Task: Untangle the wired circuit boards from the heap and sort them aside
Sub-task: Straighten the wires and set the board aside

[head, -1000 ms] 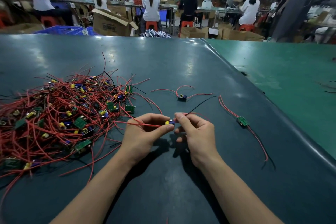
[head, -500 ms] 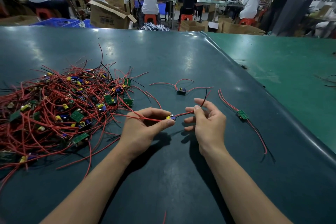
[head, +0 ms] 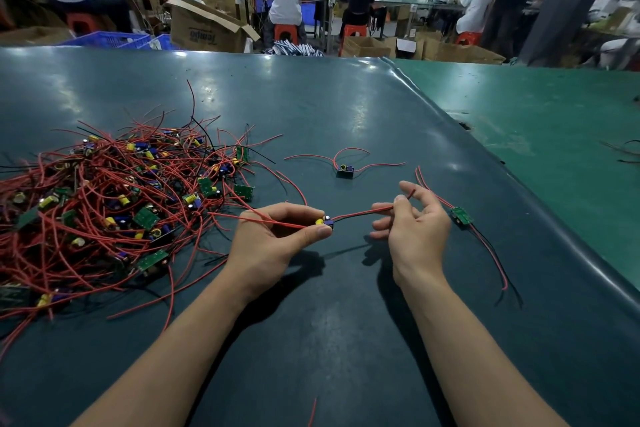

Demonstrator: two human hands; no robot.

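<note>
While a heap [head: 104, 211] of red-wired circuit boards sprawled over the dark table [head: 346, 114] at left, a cardboard box [head: 207, 29] beyond bore upside-down lettering too blurred to read. The left hand [head: 266, 243] pinched a small board [head: 325, 221] at its fingertips; the right hand [head: 415, 229] pinched that board's red wire [head: 363, 213], stretched between them. Two sorted boards [head: 345, 170] lay apart at right.
</note>
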